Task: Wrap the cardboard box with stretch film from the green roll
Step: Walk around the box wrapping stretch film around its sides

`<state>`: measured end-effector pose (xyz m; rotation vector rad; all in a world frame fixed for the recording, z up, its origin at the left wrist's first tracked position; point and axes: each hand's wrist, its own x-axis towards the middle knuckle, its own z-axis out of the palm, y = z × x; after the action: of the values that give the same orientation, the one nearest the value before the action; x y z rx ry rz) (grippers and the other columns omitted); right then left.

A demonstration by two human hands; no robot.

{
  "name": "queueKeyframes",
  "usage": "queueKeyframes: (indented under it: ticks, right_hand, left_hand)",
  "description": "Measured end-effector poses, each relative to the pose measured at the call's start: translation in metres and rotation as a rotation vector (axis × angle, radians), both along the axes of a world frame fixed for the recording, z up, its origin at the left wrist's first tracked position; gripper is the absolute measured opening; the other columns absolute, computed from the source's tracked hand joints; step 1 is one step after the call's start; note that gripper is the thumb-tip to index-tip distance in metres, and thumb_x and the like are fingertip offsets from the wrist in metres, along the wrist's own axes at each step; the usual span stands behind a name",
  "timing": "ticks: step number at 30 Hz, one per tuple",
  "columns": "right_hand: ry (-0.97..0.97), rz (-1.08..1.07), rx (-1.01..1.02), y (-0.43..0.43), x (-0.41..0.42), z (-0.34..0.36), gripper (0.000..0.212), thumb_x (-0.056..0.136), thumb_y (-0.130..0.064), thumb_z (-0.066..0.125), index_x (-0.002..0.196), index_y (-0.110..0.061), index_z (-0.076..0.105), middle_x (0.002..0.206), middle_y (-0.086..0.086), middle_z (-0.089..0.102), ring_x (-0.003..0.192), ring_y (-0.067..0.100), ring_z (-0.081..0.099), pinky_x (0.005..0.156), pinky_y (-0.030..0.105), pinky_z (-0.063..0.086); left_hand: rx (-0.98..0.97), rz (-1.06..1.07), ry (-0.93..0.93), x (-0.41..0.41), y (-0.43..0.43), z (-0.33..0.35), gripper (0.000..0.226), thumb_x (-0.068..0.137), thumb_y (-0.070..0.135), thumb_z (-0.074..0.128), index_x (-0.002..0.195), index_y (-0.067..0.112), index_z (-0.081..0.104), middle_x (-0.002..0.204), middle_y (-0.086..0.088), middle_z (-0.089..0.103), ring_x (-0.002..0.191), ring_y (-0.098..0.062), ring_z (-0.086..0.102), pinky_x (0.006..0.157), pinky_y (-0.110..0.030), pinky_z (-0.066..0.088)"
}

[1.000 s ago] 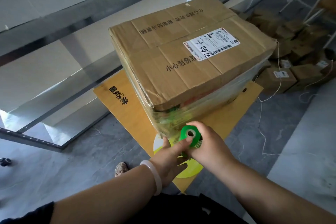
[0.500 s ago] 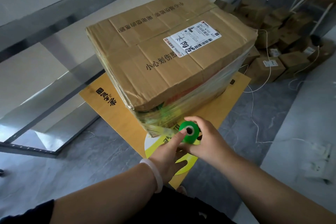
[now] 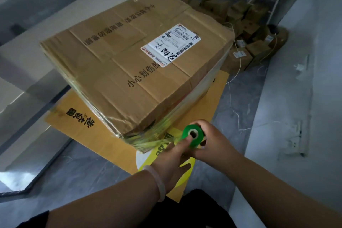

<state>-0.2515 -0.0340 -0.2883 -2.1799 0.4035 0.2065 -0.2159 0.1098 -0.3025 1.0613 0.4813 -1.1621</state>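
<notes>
**Green roll held at the box's near bottom corner**

The green roll (image 3: 193, 136) is just off the near lower corner of the cardboard box (image 3: 133, 65), its open core facing the camera. The right hand (image 3: 212, 140) has its grip closed around the roll from the right, fingers curled over the top edge. The left hand (image 3: 172, 157) reaches in from below; one straight finger lies against the roll's end face beside the core. How its other fingers lie cannot be told.

A short span of stretch film (image 3: 166, 139) runs from the roll to the box corner. Glossy, wrinkled layers of film already band the box's lower sides.

On top of the box sits a white shipping label (image 3: 171, 46) with handwriting. The box stands on a flat yellow board (image 3: 83, 135) with printed characters. A pale bracelet (image 3: 161, 181) circles the left wrist.

Beyond are the grey floor (image 3: 74, 172), a metal rack (image 3: 37, 5) to the left, a heap of small brown boxes (image 3: 240, 24) behind and a thin white cord (image 3: 231, 98) trailing across the floor.
</notes>
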Motion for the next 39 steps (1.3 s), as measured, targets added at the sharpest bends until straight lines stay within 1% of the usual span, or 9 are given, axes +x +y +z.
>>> queueKeyframes:
  ticks: [3, 7, 11, 15, 20, 25, 30, 34, 39]
  right_hand:
    - [0.022, 0.081, 0.027, -0.005, 0.001, 0.000, 0.061, 0.071, -0.029, 0.073, 0.125, -0.038, 0.046, 0.123, -0.006, 0.050, 0.111, 0.010, 0.054, 0.090, 0.036, 0.051]
    - [0.072, 0.210, 0.025, -0.021, 0.012, 0.007, 0.054, 0.071, -0.037, 0.069, 0.120, -0.035, 0.047, 0.112, -0.014, 0.059, 0.103, 0.001, 0.057, 0.088, 0.033, 0.051]
    - [0.046, 0.320, -0.048, -0.037, 0.030, 0.004, 0.049, 0.065, -0.046, 0.077, 0.104, -0.040, 0.047, 0.098, -0.017, 0.060, 0.093, -0.002, 0.057, 0.078, 0.026, 0.051]
    - [-0.011, 0.437, 0.039, -0.053, 0.052, -0.009, 0.054, 0.064, -0.049, 0.076, 0.110, -0.043, 0.047, 0.109, -0.019, 0.056, 0.104, -0.002, 0.054, 0.087, 0.022, 0.048]
    - [0.062, 0.767, 0.148, -0.075, 0.086, -0.018, 0.063, 0.072, -0.026, 0.070, 0.128, -0.038, 0.046, 0.126, -0.015, 0.053, 0.116, -0.003, 0.050, 0.100, 0.018, 0.041]
    - [-0.002, 0.960, 0.012, -0.082, 0.112, -0.023, 0.063, 0.063, -0.049, 0.077, 0.119, -0.038, 0.050, 0.115, -0.016, 0.060, 0.104, 0.001, 0.057, 0.091, 0.025, 0.048]
    - [-0.061, 0.983, 0.006, -0.084, 0.111, -0.018, 0.069, 0.061, -0.062, 0.070, 0.121, -0.034, 0.051, 0.113, -0.015, 0.058, 0.101, 0.004, 0.057, 0.086, 0.021, 0.048]
    - [-0.058, 1.171, 0.006, -0.089, 0.117, -0.015, 0.071, 0.071, -0.040, 0.075, 0.134, -0.030, 0.045, 0.129, -0.018, 0.044, 0.123, -0.003, 0.041, 0.101, 0.005, 0.027]
    - [0.051, 1.241, 0.000, -0.087, 0.127, -0.005, 0.061, 0.069, -0.041, 0.078, 0.123, -0.035, 0.048, 0.117, -0.014, 0.060, 0.106, 0.002, 0.057, 0.093, 0.024, 0.046]
  left_hand:
    - [0.008, -0.017, -0.006, 0.008, 0.001, 0.002, 0.054, 0.082, 0.039, 0.072, 0.129, 0.014, 0.059, 0.121, -0.003, 0.063, 0.107, -0.017, 0.059, 0.096, -0.035, 0.044]
    - [-0.011, -0.001, -0.001, 0.006, 0.000, -0.001, 0.072, 0.064, 0.039, 0.086, 0.127, 0.017, 0.060, 0.130, 0.000, 0.061, 0.128, -0.022, 0.050, 0.107, -0.039, 0.038]
    - [-0.028, 0.040, 0.034, 0.013, -0.008, -0.007, 0.049, 0.067, 0.037, 0.080, 0.111, 0.018, 0.067, 0.106, 0.003, 0.071, 0.101, -0.016, 0.061, 0.098, -0.034, 0.039]
    - [-0.037, 0.174, 0.075, 0.020, -0.016, -0.013, 0.074, 0.050, 0.040, 0.086, 0.116, 0.013, 0.067, 0.101, -0.004, 0.071, 0.080, -0.016, 0.065, 0.082, -0.032, 0.045]
    - [0.039, 0.395, 0.071, 0.011, -0.034, -0.016, 0.073, 0.044, 0.040, 0.085, 0.109, 0.011, 0.068, 0.113, -0.013, 0.062, 0.093, -0.023, 0.059, 0.080, -0.031, 0.046]
    - [0.024, 0.619, 0.048, -0.001, -0.059, -0.016, 0.074, 0.047, 0.040, 0.080, 0.113, 0.010, 0.067, 0.111, -0.013, 0.068, 0.087, -0.022, 0.060, 0.088, -0.034, 0.042]
    - [-0.010, 0.713, 0.004, -0.003, -0.073, -0.016, 0.084, 0.050, 0.034, 0.082, 0.127, 0.009, 0.058, 0.105, -0.012, 0.072, 0.079, -0.021, 0.064, 0.074, -0.031, 0.050]
    - [0.022, 0.716, -0.054, -0.006, -0.077, -0.028, 0.104, 0.052, 0.034, 0.084, 0.144, 0.011, 0.042, 0.122, -0.018, 0.067, 0.103, -0.030, 0.062, 0.099, -0.044, 0.044]
    - [0.065, 0.812, -0.052, -0.015, -0.093, -0.021, 0.114, 0.047, 0.035, 0.080, 0.150, 0.025, 0.033, 0.129, -0.016, 0.062, 0.091, -0.026, 0.062, 0.080, -0.035, 0.045]
